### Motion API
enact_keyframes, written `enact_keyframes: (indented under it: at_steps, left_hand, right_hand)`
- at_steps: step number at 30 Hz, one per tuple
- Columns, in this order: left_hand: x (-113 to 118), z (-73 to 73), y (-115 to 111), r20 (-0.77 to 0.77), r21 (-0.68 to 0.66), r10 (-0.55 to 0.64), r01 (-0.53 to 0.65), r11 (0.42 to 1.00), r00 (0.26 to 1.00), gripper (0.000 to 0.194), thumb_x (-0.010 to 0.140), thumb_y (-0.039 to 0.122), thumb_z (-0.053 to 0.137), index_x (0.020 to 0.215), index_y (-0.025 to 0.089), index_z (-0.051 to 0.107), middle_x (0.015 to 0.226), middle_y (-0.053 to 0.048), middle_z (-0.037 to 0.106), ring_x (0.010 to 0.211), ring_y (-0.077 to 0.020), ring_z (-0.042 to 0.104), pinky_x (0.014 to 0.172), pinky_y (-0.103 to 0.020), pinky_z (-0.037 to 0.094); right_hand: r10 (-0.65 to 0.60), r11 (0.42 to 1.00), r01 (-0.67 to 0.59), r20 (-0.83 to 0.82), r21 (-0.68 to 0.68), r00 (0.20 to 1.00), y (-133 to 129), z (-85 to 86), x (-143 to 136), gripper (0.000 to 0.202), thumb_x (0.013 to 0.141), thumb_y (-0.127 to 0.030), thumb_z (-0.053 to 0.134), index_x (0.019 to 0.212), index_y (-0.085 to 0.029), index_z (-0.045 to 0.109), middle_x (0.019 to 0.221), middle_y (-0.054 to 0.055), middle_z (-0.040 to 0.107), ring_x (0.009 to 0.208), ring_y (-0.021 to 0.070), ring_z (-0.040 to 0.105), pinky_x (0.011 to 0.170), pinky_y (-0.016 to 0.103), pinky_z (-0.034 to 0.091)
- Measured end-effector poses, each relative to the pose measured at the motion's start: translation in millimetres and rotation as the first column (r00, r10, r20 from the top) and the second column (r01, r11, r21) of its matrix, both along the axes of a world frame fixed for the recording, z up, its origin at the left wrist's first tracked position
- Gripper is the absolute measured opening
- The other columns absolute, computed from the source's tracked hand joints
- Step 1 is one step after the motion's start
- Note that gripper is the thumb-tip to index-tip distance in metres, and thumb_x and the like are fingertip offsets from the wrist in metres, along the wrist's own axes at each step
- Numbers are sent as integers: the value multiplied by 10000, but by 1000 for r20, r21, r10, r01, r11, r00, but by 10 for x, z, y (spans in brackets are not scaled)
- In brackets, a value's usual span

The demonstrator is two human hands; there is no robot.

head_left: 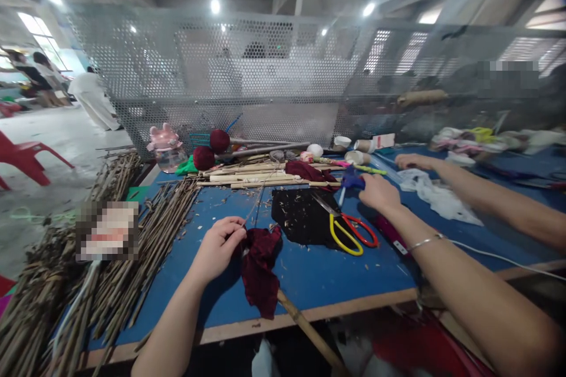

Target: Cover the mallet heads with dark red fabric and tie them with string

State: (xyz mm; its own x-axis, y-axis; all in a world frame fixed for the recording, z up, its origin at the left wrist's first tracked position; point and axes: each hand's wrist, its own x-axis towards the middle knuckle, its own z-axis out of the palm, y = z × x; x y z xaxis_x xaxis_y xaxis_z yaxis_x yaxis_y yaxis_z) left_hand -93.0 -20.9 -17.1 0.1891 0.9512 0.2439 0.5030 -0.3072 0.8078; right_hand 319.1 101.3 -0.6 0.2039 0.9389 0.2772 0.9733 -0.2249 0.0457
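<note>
My left hand (221, 246) is closed, pinching the top of a dark red cloth (260, 271) above the front of the blue table (212, 300). Below the cloth a wooden stick (309, 330) slants down past the table edge. On the right, my right hand (379, 193) is wrapped round a small blue tool with a pale tip (351, 181). Scissors with one yellow and one red handle (349, 232) lie between the hands, their blades over a black cloth (298, 218).
Bundles of thin sticks (145, 241) cover the left side. Dark red balls (220, 141), a pink-lidded jar (165, 147) and paper cups (357, 157) stand behind, before a perforated metal screen (265, 82). Another person's hand (415, 161) reaches in from the right near white cloth (435, 194).
</note>
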Motion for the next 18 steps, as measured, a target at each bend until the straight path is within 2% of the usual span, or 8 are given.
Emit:
enact_keyframes:
  at_steps: [3,8,14,18]
  left_hand:
    - [0,4,-4,0,3,-1,1,1000,1000,280,845,351,439,698,182,607,1030,-74,598,983,-184,534,883,-315,372]
    - [3,20,-20,-7,10,1,-1,1000,1000,298,848,361,428,695,177,606,1020,-83,601,985,-189,535,881,-318,378]
    - [1,22,-36,-5,23,4,-4,1000,1000,288,850,347,428,701,180,609,1028,-75,607,986,-184,542,878,-310,386]
    - [5,32,-35,-11,18,11,-11,1000,1000,283,847,337,437,686,178,608,1020,-76,612,984,-185,544,877,-308,387]
  right_hand:
    - [35,997,-36,-15,-66,999,55,-55,26,443,668,-148,525,1108,-195,553,1063,140,592,938,300,579,704,353,432]
    - [107,994,-106,-206,16,973,351,-167,-80,462,652,-126,537,1110,-188,546,1013,102,642,891,253,600,698,288,423]
    - [59,998,-65,-213,-22,975,592,-331,-147,495,679,-129,550,1171,-180,519,961,130,658,848,270,617,680,302,421]
    - [132,991,-137,-198,-13,971,578,-288,-97,505,688,-141,560,1186,-202,505,1020,127,650,879,275,611,702,310,422]
